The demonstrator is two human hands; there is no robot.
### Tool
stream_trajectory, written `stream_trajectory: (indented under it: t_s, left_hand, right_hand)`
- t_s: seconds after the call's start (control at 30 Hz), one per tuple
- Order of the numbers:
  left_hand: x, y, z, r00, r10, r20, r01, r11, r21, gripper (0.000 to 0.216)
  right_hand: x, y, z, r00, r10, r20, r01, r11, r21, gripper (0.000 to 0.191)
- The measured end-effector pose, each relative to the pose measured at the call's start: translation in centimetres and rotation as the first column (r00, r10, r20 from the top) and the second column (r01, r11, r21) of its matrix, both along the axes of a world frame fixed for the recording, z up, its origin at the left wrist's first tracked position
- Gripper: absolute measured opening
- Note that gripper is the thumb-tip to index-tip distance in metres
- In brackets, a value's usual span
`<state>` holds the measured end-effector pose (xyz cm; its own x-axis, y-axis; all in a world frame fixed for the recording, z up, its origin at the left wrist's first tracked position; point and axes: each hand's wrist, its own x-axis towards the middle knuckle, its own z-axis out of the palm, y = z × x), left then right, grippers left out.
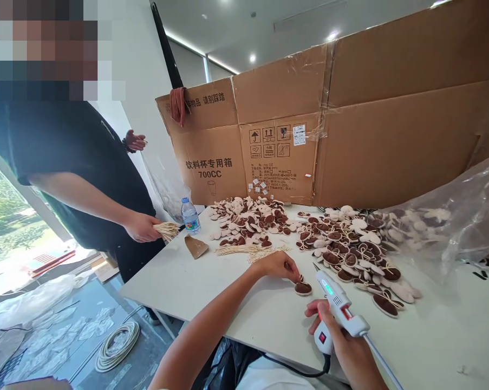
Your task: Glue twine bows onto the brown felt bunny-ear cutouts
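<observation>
My right hand [337, 330] is wrapped round the grip of a white glue gun [334, 290] with a glue stick running out of its back. The gun's dark nozzle points up and to the left. With thumb and fingers pinched together, my left hand [277, 265] holds the top of a small brown felt oval piece [303, 288] with a pale edge, just left of the nozzle. A bit of cord shows at that piece's top. Behind my left hand lies a bundle of thin cream cords [238, 249].
Piles of brown-and-cream felt pieces [250, 219] cover the table's back, more lying right beside a clear plastic bag [451, 227]. A cardboard wall [276, 162] stands behind. At left are a water bottle [191, 218], a cardboard scrap [196, 247] and another person's hand [142, 227] holding cords.
</observation>
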<state>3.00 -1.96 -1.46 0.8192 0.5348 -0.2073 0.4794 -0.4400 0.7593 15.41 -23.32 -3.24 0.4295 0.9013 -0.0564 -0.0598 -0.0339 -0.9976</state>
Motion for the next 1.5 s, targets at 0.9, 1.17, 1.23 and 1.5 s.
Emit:
stream_trajectory:
  t_s: [0.9, 1.17, 1.23, 1.5]
  left_hand:
    - [-0.23, -0.09, 0.14, 0.999, 0.004, 0.046, -0.007, 0.998, 0.059, 0.033]
    - [-0.05, -0.09, 0.03, 0.999, 0.010, 0.051, -0.012, 0.999, 0.035, 0.030]
    - [0.00, -0.14, 0.09, 0.999, 0.013, 0.047, -0.014, 0.999, 0.030, 0.030]
    - [0.12, -0.14, -0.23, 0.999, 0.021, 0.027, -0.022, 0.999, 0.031, 0.027]
  right_hand:
    - [0.72, -0.59, -0.30, 0.995, 0.092, 0.049, -0.093, 0.996, 0.013, 0.055]
    - [0.60, -0.64, 0.06, 0.995, 0.089, 0.054, -0.092, 0.995, 0.047, 0.051]
    - [0.64, -0.62, -0.08, 0.995, 0.087, 0.054, -0.089, 0.995, 0.038, 0.053]
    - [0.73, -0.56, -0.27, 0.996, 0.078, 0.047, -0.079, 0.997, 0.020, 0.057]
